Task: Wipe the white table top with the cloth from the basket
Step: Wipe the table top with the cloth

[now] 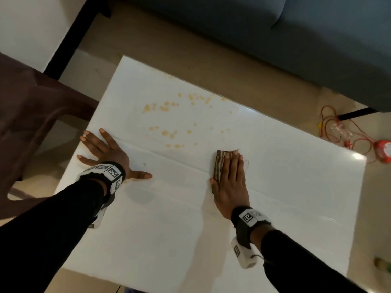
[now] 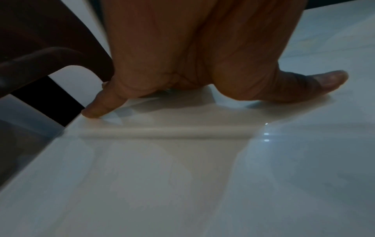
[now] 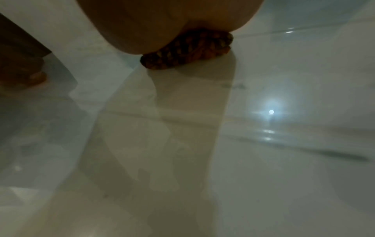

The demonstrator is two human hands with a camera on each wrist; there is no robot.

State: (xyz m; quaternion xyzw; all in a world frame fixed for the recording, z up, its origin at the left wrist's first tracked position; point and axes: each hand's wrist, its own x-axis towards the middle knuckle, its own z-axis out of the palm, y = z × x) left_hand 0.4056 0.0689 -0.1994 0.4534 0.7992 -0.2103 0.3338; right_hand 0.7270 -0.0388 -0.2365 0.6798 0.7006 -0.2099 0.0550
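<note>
The white table top fills the middle of the head view, with several yellowish spots scattered over its far half. A folded brown striped cloth lies on the table just right of centre, nearer than the spots. My right hand lies flat on the cloth with straight fingers pressing it down; in the right wrist view the cloth bulges out under the palm. My left hand rests spread flat near the table's left edge, fingers splayed, holding nothing; its thumb presses the table.
A dark brown chair stands close against the table's left side. A grey-blue sofa runs along the far side. Red cords and a red object lie on the floor at the right. No basket is in view.
</note>
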